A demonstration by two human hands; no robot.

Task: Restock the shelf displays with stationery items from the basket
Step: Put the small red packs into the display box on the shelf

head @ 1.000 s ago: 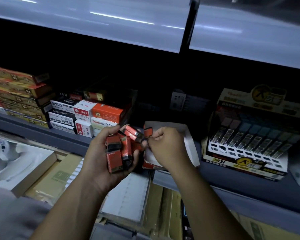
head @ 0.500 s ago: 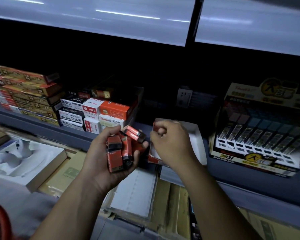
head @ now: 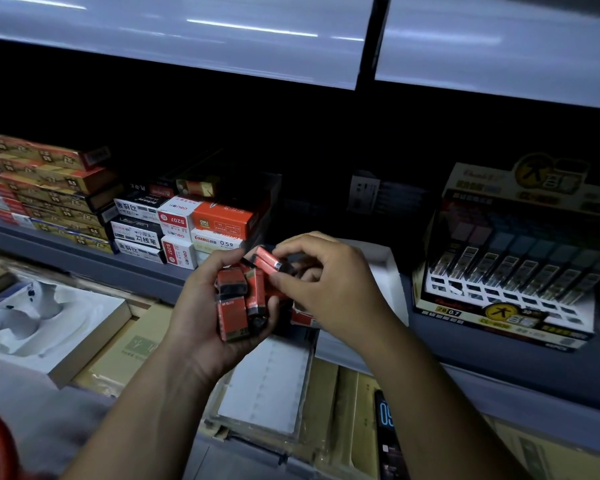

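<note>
While left hand [head: 201, 320] grips bunch of red-black cases [head: 232, 308], right hand [head: 329, 282] pinches top case [head: 268, 263], white display box [head: 387, 271] just behind.

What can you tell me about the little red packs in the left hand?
The red packs are small flat rectangular cases, orange-red with black ends, glossy like plastic or coated card; one shows pale print, too small to read. Several lie bunched in the left hand, palm up, its fingers and thumb curled round them. The topmost pack lies tilted across the pile, pinched by the right hand.
</note>
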